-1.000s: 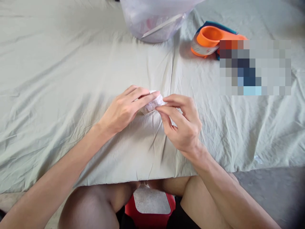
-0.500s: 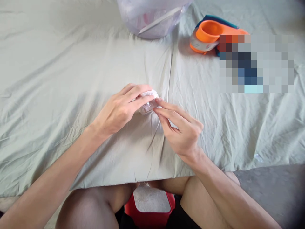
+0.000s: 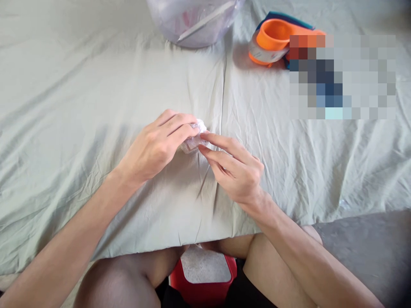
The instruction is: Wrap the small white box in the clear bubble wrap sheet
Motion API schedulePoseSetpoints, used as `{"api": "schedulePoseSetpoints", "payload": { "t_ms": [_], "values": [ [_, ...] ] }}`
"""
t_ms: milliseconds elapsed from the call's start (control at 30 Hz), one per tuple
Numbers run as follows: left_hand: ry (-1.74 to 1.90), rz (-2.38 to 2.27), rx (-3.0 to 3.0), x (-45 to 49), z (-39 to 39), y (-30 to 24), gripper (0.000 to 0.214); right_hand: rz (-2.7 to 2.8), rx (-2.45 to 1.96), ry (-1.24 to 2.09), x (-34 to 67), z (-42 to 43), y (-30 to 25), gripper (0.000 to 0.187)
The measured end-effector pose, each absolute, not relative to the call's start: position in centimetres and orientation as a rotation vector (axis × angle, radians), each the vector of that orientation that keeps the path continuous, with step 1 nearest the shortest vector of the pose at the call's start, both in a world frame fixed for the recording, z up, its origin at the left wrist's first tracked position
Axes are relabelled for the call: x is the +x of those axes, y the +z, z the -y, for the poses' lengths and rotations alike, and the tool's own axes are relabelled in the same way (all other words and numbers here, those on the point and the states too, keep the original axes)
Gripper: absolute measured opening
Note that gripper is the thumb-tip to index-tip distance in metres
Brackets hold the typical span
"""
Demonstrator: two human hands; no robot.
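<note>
A small crumpled bundle of clear and white plastic wrap (image 3: 195,136) sits between the person's two hands, just above the pale green wrinkled sheet (image 3: 80,107) that covers the surface. The left hand (image 3: 154,147) has its grip curled over the bundle from the left, fingers pressed together on top of it and pinching it. The right hand (image 3: 236,171) reaches in from the right, its extended fingertips (image 3: 203,147) touching the bundle's near edge, with the grip mostly spread and not wrapped round it. Well beyond both grips, at the far edge, stands a translucent plastic bag (image 3: 192,21) with pinkish contents. To the right of that and far from the right grip lies an orange tape dispenser with a roll of clear tape (image 3: 271,42), beside a blurred patch. Below the hands, between the person's bare knees, sits a red container with a grey top (image 3: 202,273).
</note>
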State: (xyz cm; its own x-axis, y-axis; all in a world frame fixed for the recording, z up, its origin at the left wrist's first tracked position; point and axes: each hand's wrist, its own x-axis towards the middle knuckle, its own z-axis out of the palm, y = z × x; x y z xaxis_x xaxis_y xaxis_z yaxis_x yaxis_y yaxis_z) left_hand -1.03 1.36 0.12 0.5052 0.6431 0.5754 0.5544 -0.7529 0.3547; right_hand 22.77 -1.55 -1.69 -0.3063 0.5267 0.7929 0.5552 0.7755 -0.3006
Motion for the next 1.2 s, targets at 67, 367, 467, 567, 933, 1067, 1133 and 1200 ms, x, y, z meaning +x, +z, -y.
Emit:
{"api": "schedulePoseSetpoints", "payload": {
  "t_ms": [67,367,467,567,933,1067,1133,1200],
  "values": [
    [1.078,-1.056,2.572,-1.1,-1.4,0.1,0.028,1.984,-0.769,-0.057,22.8,1.3,-2.1,0.029],
    [1.196,-1.033,2.515,-1.6,-1.8,-1.0,0.031,2.233,-0.836,0.082,23.7,2.1,-2.6,0.054],
    [1.214,-1.04,2.538,-1.9,-1.7,-0.9,0.031,2.426,-0.833,0.155,24.3,2.2,-2.4,0.056],
    [1.186,-1.084,2.538,-2.1,-1.6,-0.6,0.031,2.484,-0.912,0.188,24.7,2.2,-2.5,0.08],
    [1.18,-1.176,2.544,-2.3,-2.3,-1.7,0.063,2.449,-1.081,0.204,22.8,1.9,-2.3,0.099],
    [1.234,-1.132,2.554,-2.6,-2.7,-2.3,0.063,2.433,-1.096,0.241,22.6,1.6,-2.0,0.092],
    [1.225,-1.134,2.531,-2.6,-2.7,-2.2,0.057,2.393,-1.042,0.285,22.9,1.4,-1.5,0.085],
    [1.245,-1.098,2.552,-2.3,-2.5,-1.9,0.055,2.276,-1.026,0.313,23.4,1.1,-0.8,0.071]
  ]
}}
